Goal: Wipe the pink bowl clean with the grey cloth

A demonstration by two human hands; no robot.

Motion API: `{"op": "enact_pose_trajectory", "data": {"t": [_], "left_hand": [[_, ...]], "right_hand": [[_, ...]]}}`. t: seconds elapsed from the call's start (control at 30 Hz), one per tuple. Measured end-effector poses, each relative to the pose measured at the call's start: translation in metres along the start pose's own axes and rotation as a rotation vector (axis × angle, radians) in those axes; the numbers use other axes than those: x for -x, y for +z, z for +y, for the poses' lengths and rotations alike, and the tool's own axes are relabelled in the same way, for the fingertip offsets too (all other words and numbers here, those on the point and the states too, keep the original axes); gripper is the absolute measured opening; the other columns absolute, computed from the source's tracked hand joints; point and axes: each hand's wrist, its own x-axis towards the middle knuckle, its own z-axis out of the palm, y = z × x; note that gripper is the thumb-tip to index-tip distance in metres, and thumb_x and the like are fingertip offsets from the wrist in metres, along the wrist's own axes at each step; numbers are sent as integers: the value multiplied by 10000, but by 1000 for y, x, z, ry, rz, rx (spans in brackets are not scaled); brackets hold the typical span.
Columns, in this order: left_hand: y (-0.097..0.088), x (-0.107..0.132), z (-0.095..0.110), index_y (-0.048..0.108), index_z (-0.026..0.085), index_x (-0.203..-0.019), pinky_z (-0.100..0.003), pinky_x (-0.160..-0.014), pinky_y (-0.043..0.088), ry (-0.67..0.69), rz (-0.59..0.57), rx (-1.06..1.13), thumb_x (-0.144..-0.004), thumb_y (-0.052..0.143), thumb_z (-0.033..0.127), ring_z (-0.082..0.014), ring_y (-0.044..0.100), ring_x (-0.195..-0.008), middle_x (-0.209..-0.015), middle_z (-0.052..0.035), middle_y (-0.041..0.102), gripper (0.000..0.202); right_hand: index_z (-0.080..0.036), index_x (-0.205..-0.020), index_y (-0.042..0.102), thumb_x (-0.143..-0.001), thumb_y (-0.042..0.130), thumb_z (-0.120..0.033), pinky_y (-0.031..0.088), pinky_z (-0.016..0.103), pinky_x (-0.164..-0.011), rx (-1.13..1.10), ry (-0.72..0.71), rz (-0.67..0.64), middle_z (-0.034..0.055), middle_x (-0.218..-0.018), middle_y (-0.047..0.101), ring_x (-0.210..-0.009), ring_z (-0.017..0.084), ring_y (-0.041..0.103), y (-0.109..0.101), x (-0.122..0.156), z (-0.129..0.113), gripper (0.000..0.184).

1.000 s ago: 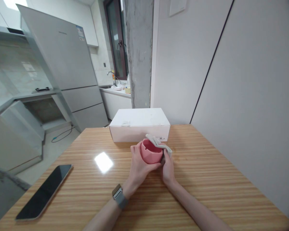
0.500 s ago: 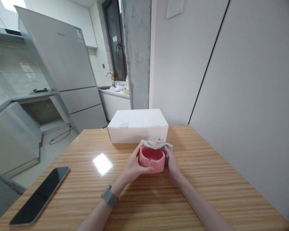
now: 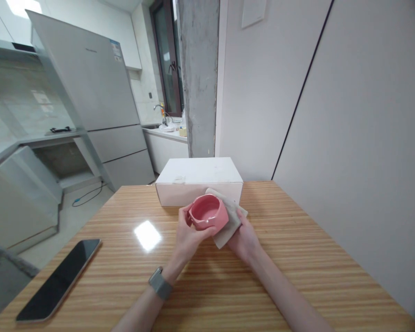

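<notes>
Fingers (image 3: 184, 220) of the left hand (image 3: 188, 237) clamp the round pink ceramic dish (image 3: 207, 211), now lifted off the striped wooden bench (image 3: 297, 276) and tilted, while the right hand (image 3: 245, 239) grips a beige cloth (image 3: 230, 222) pressed against its outer side

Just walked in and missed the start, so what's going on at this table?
A person's left hand holds a pink dish tilted over the wooden table, while the right hand presses a grey cloth against its side. A white box sits just behind; a phone lies off to the left.
</notes>
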Motion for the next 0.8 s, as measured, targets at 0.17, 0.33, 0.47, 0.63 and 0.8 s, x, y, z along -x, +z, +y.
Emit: {"op": "enact_pose_trajectory", "data": {"t": [0.17,0.33,0.47,0.63,0.8], "left_hand": [[12,9,-9,399,190,-1192,-396,-966,442,-17,-102,29,-463,870,224,-247,547,-1136,-1217,-110,551,869],[18,9,-9,356,215,-1219,-382,-943,461,-65,-43,71,-530,848,259,-232,553,-1125,-1240,-110,524,848],[20,7,-11,272,234,-1319,-393,-976,438,-202,1,94,-492,863,257,-262,498,-1202,-1340,-146,433,1017],[21,11,-16,421,171,-1219,-407,-899,476,-390,-108,187,-456,869,341,-277,589,-1053,-1200,-156,554,901],[18,16,-17,527,145,-1130,-390,-870,472,-444,-242,274,-503,840,385,-263,602,-990,-1131,-137,614,741]], "right_hand": [[-172,-1054,647,-867,436,-432,442,410,-963,-52,132,-104,68,-1109,685,-1078,238,607,4,7,0,384],[-191,-1108,626,-877,425,-448,444,392,-961,-83,87,-85,54,-1127,677,-1050,224,620,10,11,6,400],[-243,-1109,638,-849,479,-510,417,410,-1000,-6,-90,10,26,-1139,673,-1145,236,564,14,8,16,405],[-278,-1116,642,-773,634,-482,239,340,-1128,242,-441,59,-19,-1254,603,-1303,175,402,7,3,17,400],[-282,-1087,659,-792,588,-528,267,364,-1117,223,-364,62,-21,-1225,623,-1267,190,451,-1,-1,13,392]]}}
